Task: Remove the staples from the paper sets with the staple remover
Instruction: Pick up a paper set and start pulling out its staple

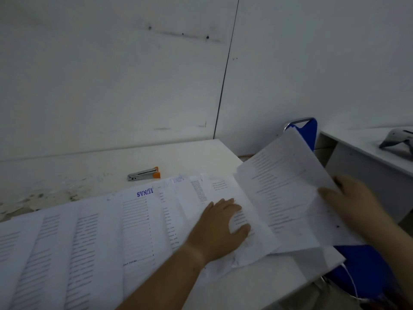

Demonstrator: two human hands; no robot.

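Printed paper sheets (93, 242) lie fanned across the white table (93, 166). My left hand (220, 228) rests flat on the rightmost sheets near the table's right edge, fingers spread. My right hand (353, 202) grips the right edge of a lifted paper set (286, 193), which tilts up over the table's corner. A silver staple remover with orange ends (144, 173) lies on the table behind the papers, apart from both hands.
A blue chair with a chrome frame (306, 126) stands right of the table, its seat (366, 267) below the lifted papers. Another white desk (366, 148) at far right carries a grey device (400, 139). A white wall stands behind.
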